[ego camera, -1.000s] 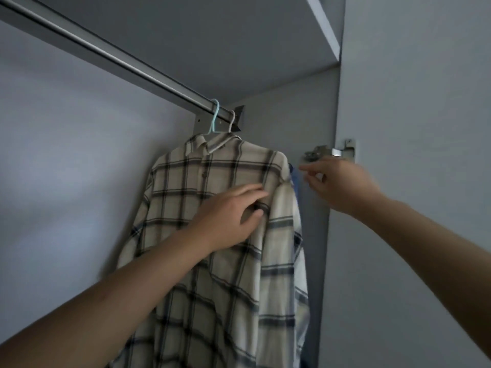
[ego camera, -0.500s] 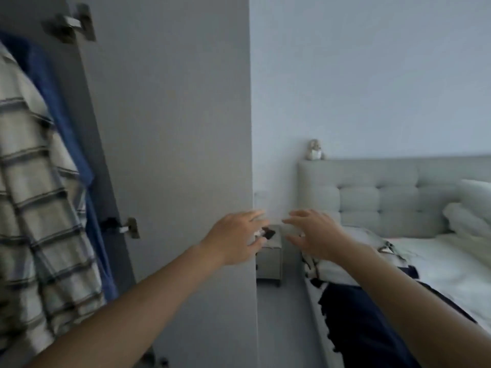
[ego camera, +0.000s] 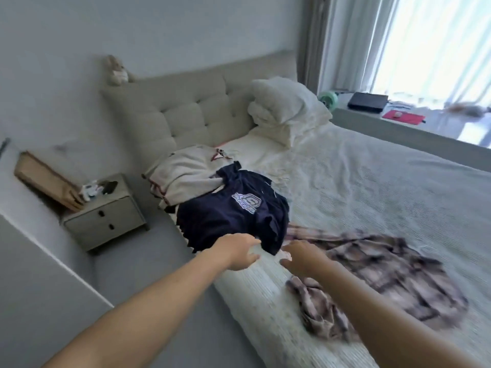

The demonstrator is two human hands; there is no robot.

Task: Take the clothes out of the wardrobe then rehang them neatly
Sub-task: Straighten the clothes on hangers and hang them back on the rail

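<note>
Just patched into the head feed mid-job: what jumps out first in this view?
Both bare hands, the left hand and the right hand, reach open with no grip on anything toward the near edge of the navy garment with a pale logo, heaped at the bed's left side. A blurred plaid shirt sprawls to its right, and a cream garment lies behind it by the headboard.

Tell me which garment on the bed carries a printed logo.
The navy garment, lying between the white garment near the headboard and the plaid shirt. It alone shows a pale logo on its upper face; the other two show none.
</note>
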